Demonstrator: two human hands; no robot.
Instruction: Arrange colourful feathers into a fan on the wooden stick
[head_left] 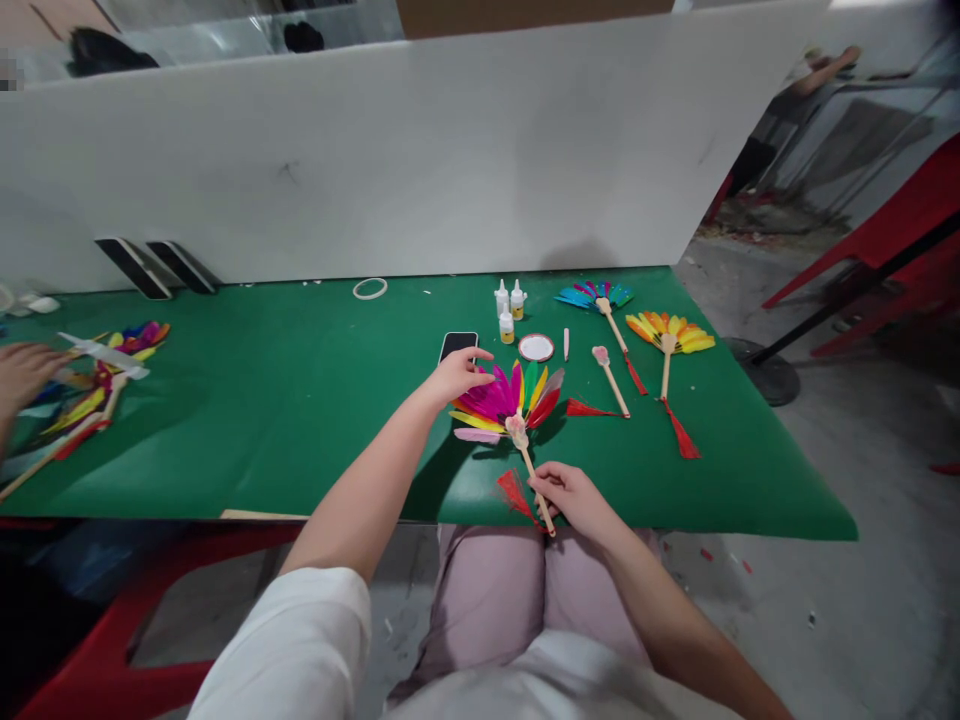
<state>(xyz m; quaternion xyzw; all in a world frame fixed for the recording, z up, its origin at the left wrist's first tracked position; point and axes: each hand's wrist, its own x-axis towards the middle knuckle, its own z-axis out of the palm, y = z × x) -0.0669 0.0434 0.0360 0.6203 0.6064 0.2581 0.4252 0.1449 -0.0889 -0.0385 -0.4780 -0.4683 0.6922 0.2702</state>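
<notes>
The fan [517,432] is on the near side of the dish [536,347], above the counter [300,400], its feathers [491,400] spread towards the dish and its handle [530,468] slanting away; the right hand [571,494] has its grip closed round that handle; the left hand [459,377], near and left of the dish, has its fingers at the magenta feathers, and I cannot tell whether its grip pinches one; the phone [459,342] lies left of the dish, the bottles [507,328] just beyond and left; right of the dish are the stick [611,380], the blue fan [604,304] and the yellow fan [668,342]; far left of it is another person's hand [30,375].
</notes>
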